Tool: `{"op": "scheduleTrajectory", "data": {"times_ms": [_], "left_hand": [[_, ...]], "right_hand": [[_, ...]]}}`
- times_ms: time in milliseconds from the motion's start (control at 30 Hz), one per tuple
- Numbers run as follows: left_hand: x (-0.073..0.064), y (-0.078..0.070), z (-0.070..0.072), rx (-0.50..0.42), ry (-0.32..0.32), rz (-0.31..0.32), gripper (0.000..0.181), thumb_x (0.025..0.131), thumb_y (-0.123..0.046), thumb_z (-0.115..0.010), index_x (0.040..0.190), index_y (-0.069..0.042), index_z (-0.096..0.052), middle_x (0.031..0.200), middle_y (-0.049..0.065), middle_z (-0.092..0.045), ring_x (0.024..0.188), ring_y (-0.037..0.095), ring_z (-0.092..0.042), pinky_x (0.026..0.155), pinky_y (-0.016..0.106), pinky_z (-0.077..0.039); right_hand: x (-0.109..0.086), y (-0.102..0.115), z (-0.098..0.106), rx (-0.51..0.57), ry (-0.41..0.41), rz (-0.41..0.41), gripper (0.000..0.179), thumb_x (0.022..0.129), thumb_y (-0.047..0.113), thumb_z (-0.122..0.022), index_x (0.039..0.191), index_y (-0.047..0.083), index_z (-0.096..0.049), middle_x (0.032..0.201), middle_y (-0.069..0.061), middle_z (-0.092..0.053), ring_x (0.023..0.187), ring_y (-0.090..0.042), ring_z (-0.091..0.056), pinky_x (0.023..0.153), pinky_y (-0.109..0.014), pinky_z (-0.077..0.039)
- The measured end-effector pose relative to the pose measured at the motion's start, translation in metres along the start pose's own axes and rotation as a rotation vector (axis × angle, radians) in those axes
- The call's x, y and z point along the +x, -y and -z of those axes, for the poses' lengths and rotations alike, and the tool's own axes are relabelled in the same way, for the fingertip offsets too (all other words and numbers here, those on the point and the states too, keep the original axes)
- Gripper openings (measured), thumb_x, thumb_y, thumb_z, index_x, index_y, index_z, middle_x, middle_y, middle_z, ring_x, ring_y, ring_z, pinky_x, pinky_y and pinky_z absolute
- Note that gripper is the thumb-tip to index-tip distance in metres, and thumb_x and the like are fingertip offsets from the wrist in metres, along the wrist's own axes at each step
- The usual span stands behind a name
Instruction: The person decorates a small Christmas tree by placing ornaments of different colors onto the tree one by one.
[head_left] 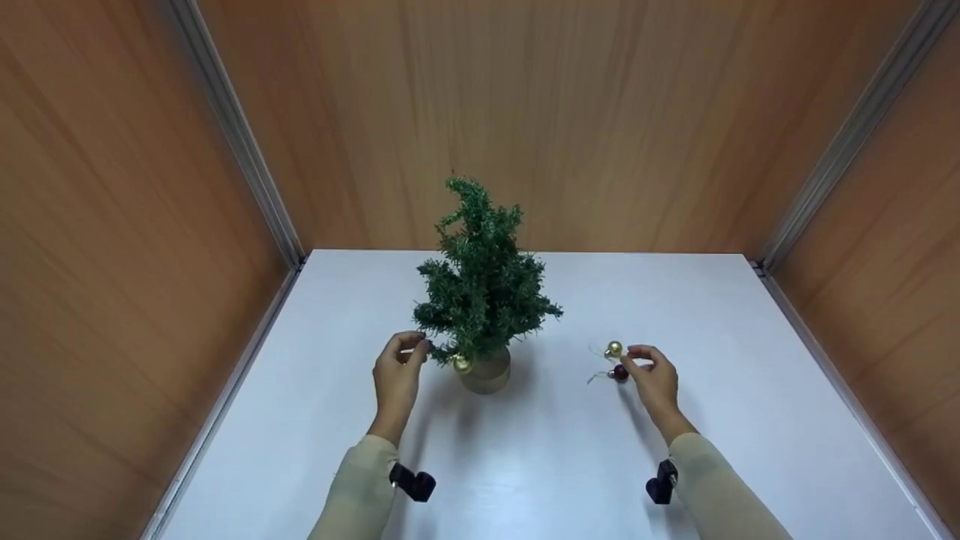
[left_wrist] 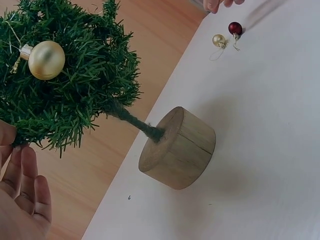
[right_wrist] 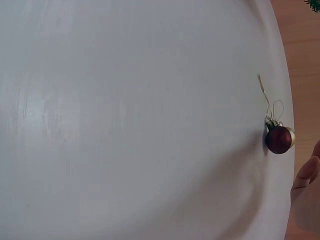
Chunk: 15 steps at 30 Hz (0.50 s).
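A small artificial Christmas tree [head_left: 480, 277] stands upright on a round wooden base [left_wrist: 182, 155]. My left hand [head_left: 397, 371] pinches the tip of a low branch on its left side between thumb and fingers. A gold bauble [left_wrist: 46, 60] hangs from a lower branch by a gold string. On the table to the right lie a smaller gold bauble [head_left: 614, 349] and a dark red bauble [right_wrist: 278, 139], each with a string loop. My right hand [head_left: 655, 381] hovers just right of these two, fingers loosely bent, holding nothing visible.
The white table [head_left: 525, 465] is enclosed by wood-grain panels [head_left: 562, 127] at the back and both sides, with grey metal strips [head_left: 240, 135] along the corners. Dark wrist cameras [head_left: 412, 482] sit on both sleeves.
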<state>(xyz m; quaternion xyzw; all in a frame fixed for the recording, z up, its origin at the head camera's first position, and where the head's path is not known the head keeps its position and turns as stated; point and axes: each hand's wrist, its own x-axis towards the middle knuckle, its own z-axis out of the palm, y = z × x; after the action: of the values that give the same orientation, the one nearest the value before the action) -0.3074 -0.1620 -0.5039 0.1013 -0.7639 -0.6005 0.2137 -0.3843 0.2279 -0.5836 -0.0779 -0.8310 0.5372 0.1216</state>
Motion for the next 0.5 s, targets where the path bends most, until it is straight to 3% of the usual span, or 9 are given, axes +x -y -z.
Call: {"op": "scheduleTrajectory", "data": {"times_ms": [267,500], "left_hand": [[0.004,0.002,0.001,-0.022,-0.005,-0.015,0.019,0.085,-0.028,-0.062,0.099,-0.015,-0.062,0.092,-0.002,-0.060,0.077,0.016,-0.058,0.068,0.032,-0.046],[0.001,0.004,-0.004,-0.017,0.000,0.009,0.018,0.087,-0.024,-0.061,0.100,-0.012,-0.061,0.093,-0.001,-0.059,0.076,0.015,-0.057,0.069,0.033,-0.045]], "right_hand": [[-0.005,-0.015,-0.005,0.113,0.105,-0.051,0.036,0.081,0.020,-0.068,0.113,0.007,-0.057,0.087,-0.015,-0.066,0.075,-0.029,-0.056,0.052,-0.024,-0.039],[-0.008,-0.027,-0.003,0.185,0.155,-0.044,0.038,0.083,0.017,-0.066,0.116,0.004,-0.053,0.095,-0.016,-0.065,0.087,-0.025,-0.062,0.063,-0.024,-0.045]]}}
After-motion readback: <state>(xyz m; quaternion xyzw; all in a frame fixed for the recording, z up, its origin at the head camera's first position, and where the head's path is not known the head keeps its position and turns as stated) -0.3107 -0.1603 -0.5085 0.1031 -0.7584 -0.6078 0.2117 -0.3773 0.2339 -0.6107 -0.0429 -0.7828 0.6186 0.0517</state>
